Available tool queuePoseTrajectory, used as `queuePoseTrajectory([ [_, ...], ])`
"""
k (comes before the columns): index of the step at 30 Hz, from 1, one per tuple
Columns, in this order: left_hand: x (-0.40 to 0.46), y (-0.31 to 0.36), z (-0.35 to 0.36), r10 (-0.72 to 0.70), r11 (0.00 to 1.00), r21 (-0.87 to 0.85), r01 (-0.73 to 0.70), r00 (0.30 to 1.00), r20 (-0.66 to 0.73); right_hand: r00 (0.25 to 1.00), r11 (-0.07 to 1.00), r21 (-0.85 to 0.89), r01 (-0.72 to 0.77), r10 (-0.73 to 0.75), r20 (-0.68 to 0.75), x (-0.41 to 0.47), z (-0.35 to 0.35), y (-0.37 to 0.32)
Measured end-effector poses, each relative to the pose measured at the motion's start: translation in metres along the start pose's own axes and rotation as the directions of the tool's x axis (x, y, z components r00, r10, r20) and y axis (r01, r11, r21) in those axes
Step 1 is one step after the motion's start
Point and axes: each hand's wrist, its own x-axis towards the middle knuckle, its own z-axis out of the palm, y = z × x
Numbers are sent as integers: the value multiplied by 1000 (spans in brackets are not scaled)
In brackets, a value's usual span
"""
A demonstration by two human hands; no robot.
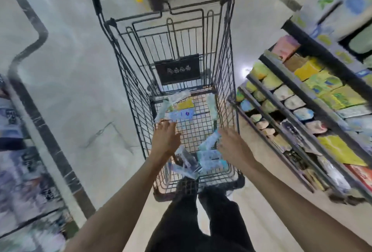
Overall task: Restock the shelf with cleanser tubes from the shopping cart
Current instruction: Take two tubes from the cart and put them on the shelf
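A black wire shopping cart [128,82] stands in front of me in the aisle. Several pale blue and white cleanser tubes [182,115] lie scattered on its bottom. Both arms reach down into the basket. My left hand [165,136] hovers over the tubes on the left, fingers bent, and its grip on anything is hidden. My right hand [231,144] is on the right side, fingers spread, touching or just beside a light blue tube [210,142]. The picture is blurred by motion.
A shelf unit [291,98] with yellow, pink and blue packs runs along the right, close to the cart's side. Another shelf [18,151] of blurred goods is at the left. Pale tiled floor [70,70] lies between. My black trousers [201,221] show below the cart.
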Motion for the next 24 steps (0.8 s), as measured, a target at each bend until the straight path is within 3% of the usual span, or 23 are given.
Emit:
queuePoseTrajectory([
  [7, 77, -41, 54, -34, 997, 75, 22, 985, 167, 985, 992, 36, -119, 114, 126, 68, 82, 7],
  [12, 147, -60, 105, 9, 986, 161, -38, 984, 180, 971, 960, -281, 12, 57, 234, 126, 129, 33],
  [17, 209, -74, 151, 35, 973, 220, -66, 989, 142, 936, 797, -560, 226, -19, 352, 183, 161, 64],
  [24, 239, -78, 172, 21, 965, 257, -59, 989, 150, 953, 743, -611, 273, -124, 276, 217, 172, 68],
])
